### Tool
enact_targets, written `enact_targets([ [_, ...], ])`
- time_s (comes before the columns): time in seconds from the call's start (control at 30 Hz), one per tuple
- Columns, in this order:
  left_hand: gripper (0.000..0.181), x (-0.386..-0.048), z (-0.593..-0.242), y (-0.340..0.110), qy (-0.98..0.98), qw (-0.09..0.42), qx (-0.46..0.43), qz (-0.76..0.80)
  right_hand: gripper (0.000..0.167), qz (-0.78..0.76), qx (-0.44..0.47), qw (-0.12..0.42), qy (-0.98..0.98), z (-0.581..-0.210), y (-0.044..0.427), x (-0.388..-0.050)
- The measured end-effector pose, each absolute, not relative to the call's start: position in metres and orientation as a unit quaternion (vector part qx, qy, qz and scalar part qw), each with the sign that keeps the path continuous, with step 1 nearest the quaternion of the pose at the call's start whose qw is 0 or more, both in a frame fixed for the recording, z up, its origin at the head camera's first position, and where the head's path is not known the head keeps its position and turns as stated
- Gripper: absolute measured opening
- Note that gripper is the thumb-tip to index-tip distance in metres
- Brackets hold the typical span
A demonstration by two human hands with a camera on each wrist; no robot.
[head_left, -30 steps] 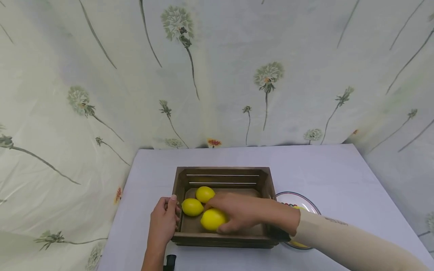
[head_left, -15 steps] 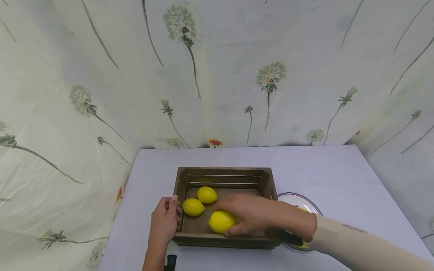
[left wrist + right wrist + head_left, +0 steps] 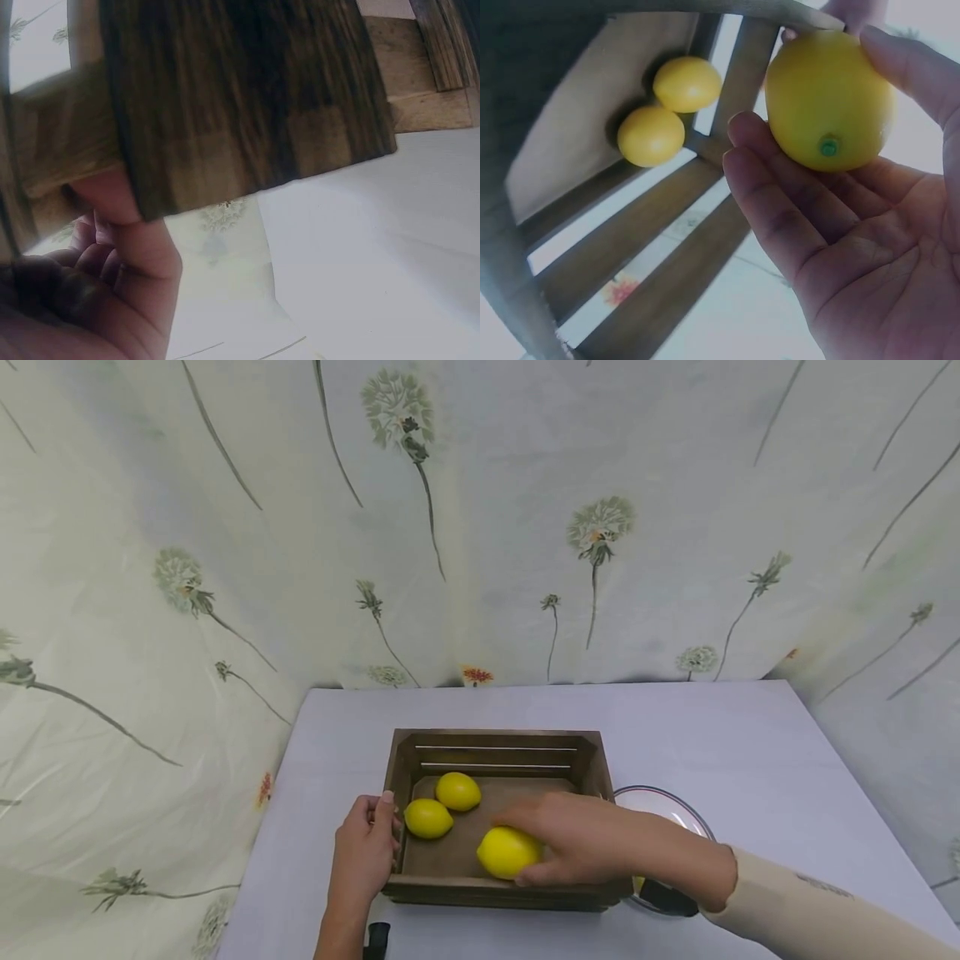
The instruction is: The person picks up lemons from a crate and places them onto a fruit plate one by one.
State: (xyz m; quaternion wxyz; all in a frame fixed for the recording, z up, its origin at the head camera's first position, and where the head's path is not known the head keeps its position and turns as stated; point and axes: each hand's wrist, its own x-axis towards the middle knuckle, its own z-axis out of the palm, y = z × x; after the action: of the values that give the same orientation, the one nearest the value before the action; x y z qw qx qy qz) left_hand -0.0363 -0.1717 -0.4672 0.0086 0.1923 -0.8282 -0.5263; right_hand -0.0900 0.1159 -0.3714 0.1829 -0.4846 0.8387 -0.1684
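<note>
The right hand (image 3: 581, 835) has hold of a lemon (image 3: 510, 852), its grip parted just as wide as the fruit, thumb on the near side and fingers on the far side. This lemon is over the right-centre of the wooden crate (image 3: 450, 887), near the front wall; whether it touches the floor cannot be told. Its long axis runs roughly left to right, along the crate's length: the pointed tip faces left, and the green stem end faces back toward the palm. Two other lemons (image 3: 428, 818) lie close together at the crate's left, their long axes also roughly left to right. The left hand (image 3: 367, 843) holds the crate's left wall, its grip closed around the wood. A plate (image 3: 667, 804) sits on the surface (image 3: 712, 727) just right of the crate, partly hidden by the right arm.
</note>
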Motion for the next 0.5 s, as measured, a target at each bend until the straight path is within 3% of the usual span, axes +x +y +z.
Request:
enact_targets([
  [0.5, 0.04, -0.035, -0.464, -0.17, -0.835, 0.008, 0.186, -0.517, 0.054, -0.207, -0.426, 0.191, 0.86, -0.366, 0.142, -0.081],
])
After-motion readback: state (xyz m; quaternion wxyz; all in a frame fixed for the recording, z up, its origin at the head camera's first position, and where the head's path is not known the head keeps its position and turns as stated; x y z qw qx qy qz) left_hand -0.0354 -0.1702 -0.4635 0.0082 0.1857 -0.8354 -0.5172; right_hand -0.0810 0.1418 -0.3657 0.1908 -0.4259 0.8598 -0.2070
